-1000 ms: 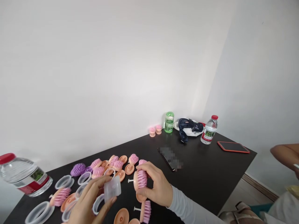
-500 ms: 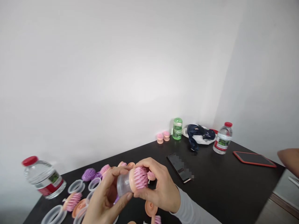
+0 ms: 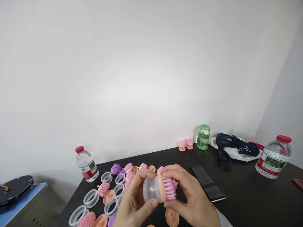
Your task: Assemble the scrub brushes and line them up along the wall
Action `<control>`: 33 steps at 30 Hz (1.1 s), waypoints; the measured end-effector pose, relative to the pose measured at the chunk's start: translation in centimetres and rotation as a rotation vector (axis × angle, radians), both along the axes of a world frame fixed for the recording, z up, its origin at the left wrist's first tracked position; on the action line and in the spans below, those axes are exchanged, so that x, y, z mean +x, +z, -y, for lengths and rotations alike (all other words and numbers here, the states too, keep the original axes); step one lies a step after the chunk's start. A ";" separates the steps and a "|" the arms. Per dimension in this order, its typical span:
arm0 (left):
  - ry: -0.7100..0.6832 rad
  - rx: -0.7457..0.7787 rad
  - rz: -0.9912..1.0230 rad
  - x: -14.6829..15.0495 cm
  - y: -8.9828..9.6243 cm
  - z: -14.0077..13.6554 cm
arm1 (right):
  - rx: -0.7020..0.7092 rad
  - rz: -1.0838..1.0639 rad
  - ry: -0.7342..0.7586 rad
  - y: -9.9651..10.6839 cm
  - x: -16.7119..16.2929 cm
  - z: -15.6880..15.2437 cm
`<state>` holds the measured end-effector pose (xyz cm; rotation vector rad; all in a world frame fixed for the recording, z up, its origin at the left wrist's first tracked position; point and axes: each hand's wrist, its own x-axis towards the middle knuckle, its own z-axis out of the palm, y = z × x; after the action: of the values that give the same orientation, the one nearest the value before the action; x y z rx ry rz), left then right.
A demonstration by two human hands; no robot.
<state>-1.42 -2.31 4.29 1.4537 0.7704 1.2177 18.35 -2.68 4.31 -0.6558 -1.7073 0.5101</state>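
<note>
Above the table I hold a bristle brush [image 3: 168, 188] sideways, with pink bristles, a peach collar and a clear plastic cup [image 3: 151, 189] joined to it. My left hand [image 3: 136, 198] wraps round the cup, thumb along its lower side. My right hand [image 3: 187, 194] grips the peach collar and bristle end, fingers above and thumb below. Left of and behind my hands lie several clear rings [image 3: 91, 198], pink brush heads [image 3: 103, 189], a purple brush head [image 3: 115, 169] and peach discs [image 3: 108, 196]. Another peach disc [image 3: 172, 217] lies below my right hand.
Water bottles with red caps stand at left [image 3: 87, 165] and right [image 3: 274, 157]. By the wall are two small pink brushes [image 3: 186, 144], a green bottle [image 3: 203, 137] and a dark blue and white fabric bundle [image 3: 236, 147]. A phone [image 3: 207, 183] lies right of my hands.
The view has swung left, so the table's things appear further right and a blue-edged surface shows at left. Both hands still hold the brush and its cup.
</note>
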 end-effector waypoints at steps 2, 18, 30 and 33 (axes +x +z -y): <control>0.012 -0.011 0.027 0.1 0.0 0.1 | 0.047 0.029 -0.012 0.2 0.0 0.2; 0.110 -0.095 0.049 2.3 0.2 1.1 | 0.415 0.216 -0.041 0.5 0.5 0.4; 0.057 0.253 -0.039 2.1 -0.2 0.5 | 0.012 0.151 -0.053 0.3 0.8 0.1; 0.087 0.325 -0.066 2.0 -0.5 0.4 | -0.070 0.135 -0.066 -0.2 1.1 0.0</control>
<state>0.54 -2.70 3.77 1.7463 0.7089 1.4166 19.41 -2.71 4.10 -0.8101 -1.7937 0.4899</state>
